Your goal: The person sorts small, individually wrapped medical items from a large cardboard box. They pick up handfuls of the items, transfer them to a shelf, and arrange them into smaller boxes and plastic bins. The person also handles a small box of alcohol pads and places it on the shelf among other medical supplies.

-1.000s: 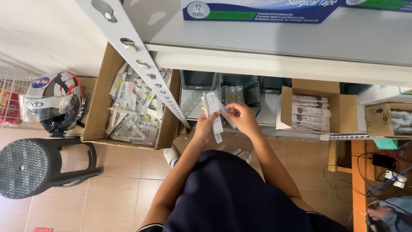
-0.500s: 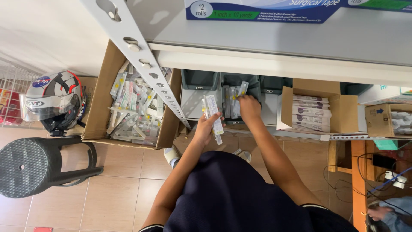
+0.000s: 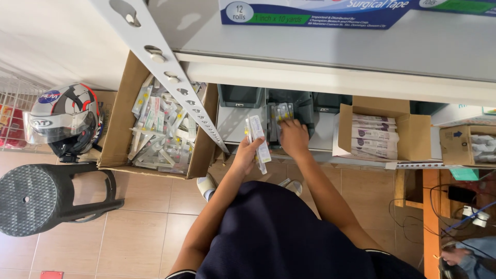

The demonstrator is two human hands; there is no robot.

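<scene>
Head view, looking down past a dark shirt to a low shelf (image 3: 330, 142). Left hand (image 3: 247, 155) is clenched around a small bundle of long packets (image 3: 257, 142) (clear sleeves, yellow-tipped contents, exact item too small to tell), held upright just in front of the shelf edge. Right hand (image 3: 293, 137) rests at the front lip of the middle grey bin (image 3: 299, 106), fingers curled down onto the packets standing in it (image 3: 281, 112); whether it grips one or only presses them I cannot tell. An empty-looking grey bin (image 3: 240, 95) sits just left of it; a third is partly hidden to the right. Further right, an open carton of flat pouches (image 3: 373, 135); left of the perforated upright (image 3: 170, 77), a large box of loose packets (image 3: 157, 129) on the tiled floor. Also in view: a helmet (image 3: 64, 119), a black stool (image 3: 36, 199), a blue-and-white box (image 3: 310, 13) on the upper shelf. Judgement on the step in hand: packets seem to be going from the bundle into the bin, so feed one at a time, same end up as those already standing, and square them against the bin wall so they do not fan out. Keep the left-hand bundle firmly pinched near its middle, since the sleeves look slippery and may slide.
</scene>
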